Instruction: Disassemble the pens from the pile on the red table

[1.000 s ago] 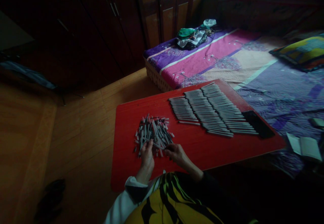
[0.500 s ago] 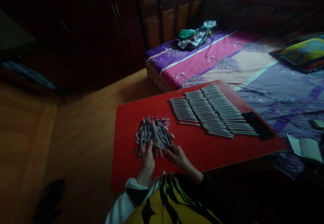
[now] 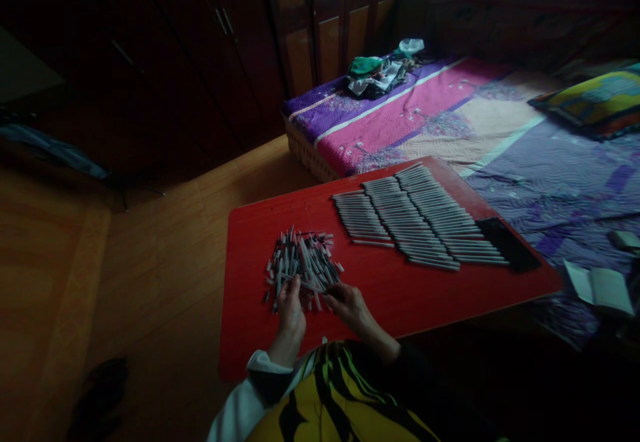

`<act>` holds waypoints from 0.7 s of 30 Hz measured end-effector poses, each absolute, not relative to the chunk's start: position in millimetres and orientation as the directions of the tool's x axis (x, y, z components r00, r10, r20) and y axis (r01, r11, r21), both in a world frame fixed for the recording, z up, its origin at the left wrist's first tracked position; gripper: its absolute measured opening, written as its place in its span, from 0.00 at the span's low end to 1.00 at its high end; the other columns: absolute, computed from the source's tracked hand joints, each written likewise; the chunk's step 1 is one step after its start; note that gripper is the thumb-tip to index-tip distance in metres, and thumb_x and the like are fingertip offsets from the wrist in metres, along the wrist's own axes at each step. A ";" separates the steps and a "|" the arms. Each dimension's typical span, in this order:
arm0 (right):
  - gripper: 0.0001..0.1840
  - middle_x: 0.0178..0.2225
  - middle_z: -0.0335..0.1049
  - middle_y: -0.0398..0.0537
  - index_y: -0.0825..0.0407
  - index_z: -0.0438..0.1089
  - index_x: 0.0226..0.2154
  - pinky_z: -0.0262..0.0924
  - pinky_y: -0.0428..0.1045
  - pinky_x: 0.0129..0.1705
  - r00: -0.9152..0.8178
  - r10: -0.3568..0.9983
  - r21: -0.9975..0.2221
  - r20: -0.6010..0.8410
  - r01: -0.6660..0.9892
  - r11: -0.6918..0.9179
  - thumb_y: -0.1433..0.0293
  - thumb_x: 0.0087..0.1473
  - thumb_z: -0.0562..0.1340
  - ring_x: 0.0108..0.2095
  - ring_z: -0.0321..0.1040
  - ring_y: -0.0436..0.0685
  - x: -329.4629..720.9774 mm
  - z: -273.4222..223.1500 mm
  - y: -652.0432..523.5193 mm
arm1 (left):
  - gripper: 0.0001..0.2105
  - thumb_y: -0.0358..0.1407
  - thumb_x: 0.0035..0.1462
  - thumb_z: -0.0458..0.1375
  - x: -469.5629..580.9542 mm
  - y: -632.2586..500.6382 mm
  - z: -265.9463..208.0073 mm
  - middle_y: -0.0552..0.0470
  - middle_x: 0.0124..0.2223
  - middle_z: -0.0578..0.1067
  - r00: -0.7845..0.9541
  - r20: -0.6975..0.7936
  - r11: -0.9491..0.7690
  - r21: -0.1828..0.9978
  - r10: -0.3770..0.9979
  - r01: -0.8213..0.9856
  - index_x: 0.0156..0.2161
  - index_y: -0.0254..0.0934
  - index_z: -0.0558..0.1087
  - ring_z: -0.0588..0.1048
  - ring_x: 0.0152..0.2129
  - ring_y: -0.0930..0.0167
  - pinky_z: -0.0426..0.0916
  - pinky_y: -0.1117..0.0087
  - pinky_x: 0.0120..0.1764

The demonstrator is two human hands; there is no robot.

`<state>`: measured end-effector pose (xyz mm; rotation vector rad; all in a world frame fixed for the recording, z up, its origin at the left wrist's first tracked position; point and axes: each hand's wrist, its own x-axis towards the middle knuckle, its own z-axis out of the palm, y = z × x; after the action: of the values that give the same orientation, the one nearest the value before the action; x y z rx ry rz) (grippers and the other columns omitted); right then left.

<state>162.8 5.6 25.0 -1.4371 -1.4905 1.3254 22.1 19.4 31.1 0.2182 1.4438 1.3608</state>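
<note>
My left hand [image 3: 291,314] is closed on one end of a slim pale pen barrel [image 3: 308,285]. At the barrel's other end, the fingers of my right hand [image 3: 353,307] are pinched together. Whether the right fingers hold a separate small part is too dark to tell. Just beyond both hands lies a loose pile of pen parts [image 3: 286,255], pale and dark tubes with small short pieces around them. Farther right, pens [image 3: 415,219] with pale barrels and dark ends lie side by side in three slanting rows.
Everything lies on a red table [image 3: 250,242]. A flat black object [image 3: 510,245] sits by its right edge. Behind stands a bed [image 3: 440,109] with clothes [image 3: 377,77], a pillow [image 3: 595,102] and an open notebook [image 3: 600,289]. Dark wardrobes [image 3: 225,62] line the back.
The view has shifted very slightly. Both hands keep nearly the same place and grip at the pen barrel, and the pile and rows look unchanged.
</note>
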 end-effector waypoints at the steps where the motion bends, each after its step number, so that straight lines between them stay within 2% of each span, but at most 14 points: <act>1: 0.14 0.19 0.67 0.44 0.58 0.70 0.29 0.54 0.42 0.21 -0.168 0.972 -0.946 -0.165 0.305 -0.108 0.63 0.50 0.58 0.20 0.63 0.49 163.0 24.4 5.6 | 0.15 0.41 0.40 0.64 22.5 19.5 31.2 0.54 0.25 0.73 -0.397 -0.552 0.330 0.799 0.733 -0.503 0.30 0.34 0.69 0.70 0.17 0.75 0.64 0.75 0.20; 4: 0.19 0.15 0.64 0.43 0.58 0.69 0.23 0.51 0.42 0.19 -0.173 0.964 -0.929 -0.202 0.346 -0.132 0.62 0.54 0.53 0.17 0.60 0.48 163.0 24.0 5.1 | 0.15 0.42 0.40 0.64 23.9 19.6 32.7 0.53 0.25 0.74 -0.386 -0.555 0.342 0.798 0.737 -0.496 0.30 0.34 0.69 0.71 0.17 0.74 0.64 0.75 0.20; 6: 0.22 0.14 0.63 0.43 0.58 0.69 0.23 0.49 0.41 0.18 -0.174 0.957 -0.926 -0.231 0.342 -0.162 0.60 0.55 0.51 0.16 0.59 0.47 163.1 25.2 4.8 | 0.15 0.42 0.40 0.64 24.6 19.7 34.3 0.53 0.24 0.74 -0.379 -0.557 0.343 0.795 0.739 -0.500 0.30 0.34 0.69 0.71 0.17 0.74 0.64 0.74 0.20; 11: 0.14 0.20 0.67 0.45 0.58 0.71 0.28 0.52 0.42 0.21 -0.162 0.977 -0.937 -0.139 0.342 -0.076 0.62 0.50 0.58 0.21 0.62 0.50 163.7 27.9 4.8 | 0.14 0.41 0.42 0.64 25.2 20.6 36.3 0.54 0.25 0.73 -0.387 -0.560 0.342 0.794 0.733 -0.502 0.31 0.34 0.69 0.71 0.17 0.74 0.63 0.75 0.21; 14: 0.17 0.17 0.65 0.44 0.57 0.70 0.23 0.51 0.42 0.21 -0.172 0.975 -0.923 -0.143 0.379 -0.069 0.63 0.53 0.54 0.19 0.61 0.49 163.5 26.8 4.7 | 0.14 0.41 0.43 0.63 25.4 21.0 36.7 0.54 0.25 0.73 -0.386 -0.560 0.348 0.796 0.733 -0.495 0.31 0.34 0.69 0.71 0.17 0.75 0.63 0.75 0.21; 19: 0.14 0.21 0.68 0.45 0.58 0.71 0.31 0.52 0.42 0.22 -0.142 0.984 -0.917 -0.107 0.398 -0.042 0.64 0.51 0.57 0.21 0.62 0.50 162.5 26.0 3.8 | 0.15 0.42 0.41 0.64 25.9 20.7 37.6 0.55 0.24 0.73 -0.382 -0.568 0.350 0.789 0.729 -0.505 0.32 0.34 0.69 0.70 0.16 0.75 0.63 0.75 0.20; 21: 0.13 0.20 0.68 0.45 0.57 0.71 0.29 0.51 0.43 0.22 -0.144 0.985 -0.901 -0.096 0.433 -0.025 0.65 0.51 0.57 0.21 0.62 0.50 162.4 27.1 3.6 | 0.15 0.41 0.40 0.64 26.0 20.4 37.7 0.54 0.24 0.73 -0.385 -0.564 0.344 0.791 0.730 -0.507 0.32 0.33 0.70 0.70 0.17 0.76 0.63 0.76 0.20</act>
<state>162.4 3.6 27.1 -1.5009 -1.6324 1.1353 26.0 20.4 37.7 0.2169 1.4473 1.3399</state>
